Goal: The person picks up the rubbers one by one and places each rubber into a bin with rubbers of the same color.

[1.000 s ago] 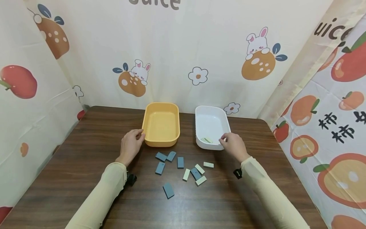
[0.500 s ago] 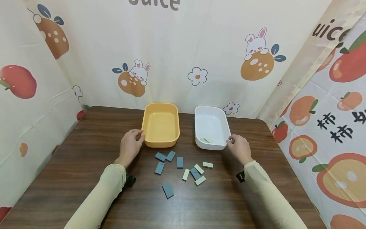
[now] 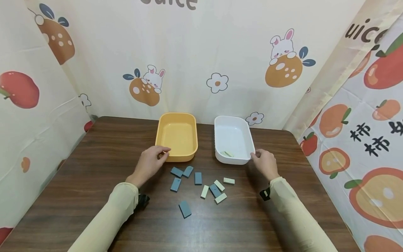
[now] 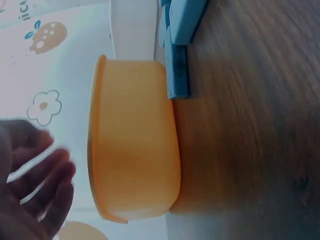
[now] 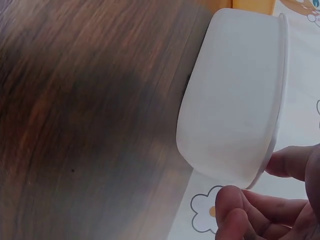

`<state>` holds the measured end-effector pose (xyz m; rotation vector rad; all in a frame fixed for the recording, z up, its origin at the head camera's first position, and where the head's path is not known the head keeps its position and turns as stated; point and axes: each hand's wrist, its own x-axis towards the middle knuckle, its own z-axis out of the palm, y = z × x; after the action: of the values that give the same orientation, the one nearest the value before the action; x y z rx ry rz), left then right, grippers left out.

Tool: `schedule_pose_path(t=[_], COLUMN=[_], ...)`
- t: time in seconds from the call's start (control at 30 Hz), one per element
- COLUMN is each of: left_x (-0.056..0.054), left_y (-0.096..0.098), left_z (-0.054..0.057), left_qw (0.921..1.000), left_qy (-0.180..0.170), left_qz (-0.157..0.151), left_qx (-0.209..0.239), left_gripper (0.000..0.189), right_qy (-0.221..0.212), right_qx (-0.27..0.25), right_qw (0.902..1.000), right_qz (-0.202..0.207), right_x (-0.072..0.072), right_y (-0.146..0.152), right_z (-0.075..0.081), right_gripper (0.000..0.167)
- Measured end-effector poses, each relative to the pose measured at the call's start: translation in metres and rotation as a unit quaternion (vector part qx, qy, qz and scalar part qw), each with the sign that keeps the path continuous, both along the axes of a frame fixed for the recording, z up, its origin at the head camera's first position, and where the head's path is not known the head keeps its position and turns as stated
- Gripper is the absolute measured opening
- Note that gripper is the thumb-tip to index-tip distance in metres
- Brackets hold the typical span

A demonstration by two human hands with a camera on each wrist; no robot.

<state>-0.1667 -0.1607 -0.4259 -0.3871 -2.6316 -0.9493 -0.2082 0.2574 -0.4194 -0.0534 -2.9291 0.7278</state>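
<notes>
At the near left corner of a yellow plastic tray [image 3: 177, 136], my left hand [image 3: 148, 164] hovers over the rim. In the left wrist view its loosely bent fingers [image 4: 47, 185] stand apart from the tray's wall [image 4: 135, 140] and hold nothing. On the other side, my right hand [image 3: 265, 165] pinches the near right rim of a white plastic tray [image 3: 233, 134]. The right wrist view has the thumb [image 5: 286, 161] on one side of that rim and fingers on the other. A few pale green pieces [image 3: 228, 154] lie inside the white tray.
Several blue-grey rectangular blocks [image 3: 185, 209] lie loose on the brown wooden table [image 3: 151, 227]. Several smaller pale green blocks [image 3: 220, 198] lie around one blue-grey block [image 3: 215, 190]. A fruit-print curtain [image 3: 189, 45] hangs right behind the trays.
The left hand has shifted from the yellow tray's left side to the right, over its near left corner. The right hand has moved slightly right along the white tray's corner. Both trays stayed put.
</notes>
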Motion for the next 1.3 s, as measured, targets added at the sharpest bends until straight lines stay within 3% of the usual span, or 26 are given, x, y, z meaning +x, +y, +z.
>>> schedule_pose_path(t=[0.2,0.47,0.8,1.0,1.3], left_x=[0.002,0.001,-0.001,-0.001,-0.002], left_y=[0.007,0.014,0.021,0.022,0.024], left_z=[-0.002,-0.005,-0.015,-0.019,-0.019], left_qw=[0.9931,0.9762,0.9602,0.9560,0.9532], left_qy=[-0.063,-0.117,-0.136,-0.135,-0.168], left_qz=[-0.086,-0.149,-0.187,-0.202,-0.191], left_qx=[-0.048,-0.106,-0.156,-0.165,-0.163], left_gripper=[0.017,0.021,0.025,0.026,0.027], right_qy=[-0.023,-0.039,-0.054,-0.060,-0.043], right_qx=[-0.027,-0.050,-0.071,-0.073,-0.071], right_qw=[0.9994,0.9980,0.9960,0.9955,0.9965], right_qz=[-0.003,-0.009,-0.006,-0.004,-0.008], right_x=[-0.001,-0.003,-0.004,-0.004,-0.004], right_y=[0.002,0.005,0.007,0.007,0.007], right_z=[-0.004,-0.008,-0.013,-0.014,-0.015], right_gripper=[0.040,0.043,0.046,0.046,0.043])
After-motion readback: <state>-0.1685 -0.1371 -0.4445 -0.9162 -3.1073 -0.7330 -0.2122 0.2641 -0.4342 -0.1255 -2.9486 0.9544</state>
